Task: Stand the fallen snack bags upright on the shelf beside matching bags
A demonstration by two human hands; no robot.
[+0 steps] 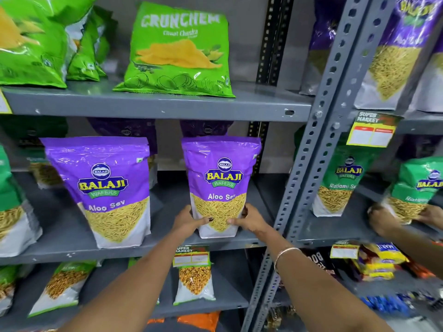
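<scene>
Head view: left hand [189, 220] and right hand [249, 220] form a two-sided grip clamped low on the purple Aloo Sev bag [219, 183], steadying it upright on the shelf [167, 245], its matching bag [105, 188] standing left of the grip.

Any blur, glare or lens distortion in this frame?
Head view: centre sharp, the held Aloo Sev bag readable with glare on its purple top; the right edge is blurred, including the green bag; the wide lens bends the upright post.

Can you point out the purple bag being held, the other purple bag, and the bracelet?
Held purple bag [221, 178]: head view, logo.
Other purple bag [103, 185]: head view, logo.
Bracelet [284, 255]: head view, band on right wrist.
</scene>
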